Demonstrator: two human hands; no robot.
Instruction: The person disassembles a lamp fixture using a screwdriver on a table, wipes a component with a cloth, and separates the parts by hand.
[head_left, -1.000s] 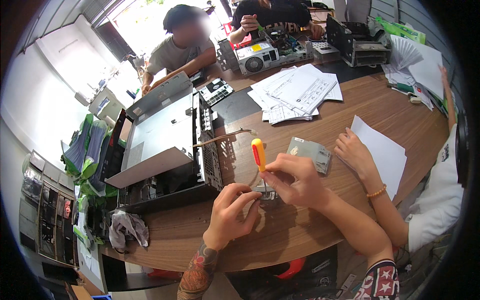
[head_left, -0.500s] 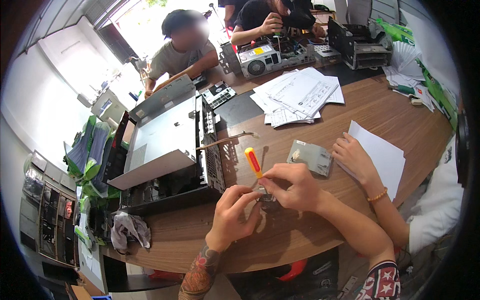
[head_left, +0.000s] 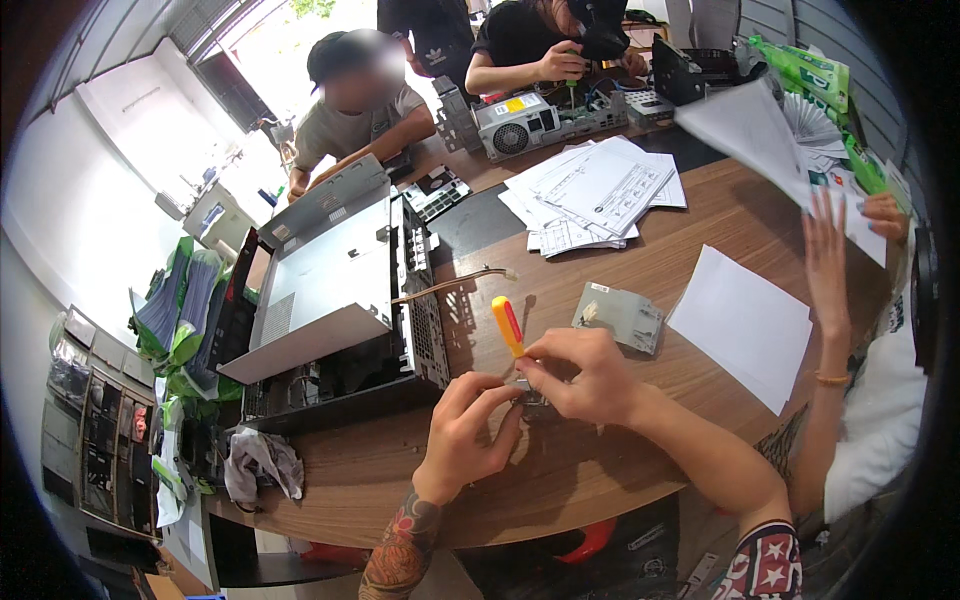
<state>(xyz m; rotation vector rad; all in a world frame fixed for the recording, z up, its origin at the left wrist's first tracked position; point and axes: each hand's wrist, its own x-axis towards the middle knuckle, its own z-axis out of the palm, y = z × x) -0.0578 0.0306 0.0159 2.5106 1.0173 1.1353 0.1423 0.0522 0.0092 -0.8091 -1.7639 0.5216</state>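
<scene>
The right hand (head_left: 585,375) keeps its grip closed on the orange-handled screwdriver (head_left: 508,327), now tilted lower than a second ago. Its tip meets a small metal part (head_left: 533,402) on the tabletop (head_left: 480,480). The left hand (head_left: 465,435) pinches that part, so the screw work looks under way.

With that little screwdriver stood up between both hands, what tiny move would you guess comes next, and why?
Probably a small twist of the screwdriver. The right hand pinches it just below the orange-and-red handle, roughly upright, tip down on a small metal part that the left hand steadies on the wooden table. The tip itself is hidden.
</scene>
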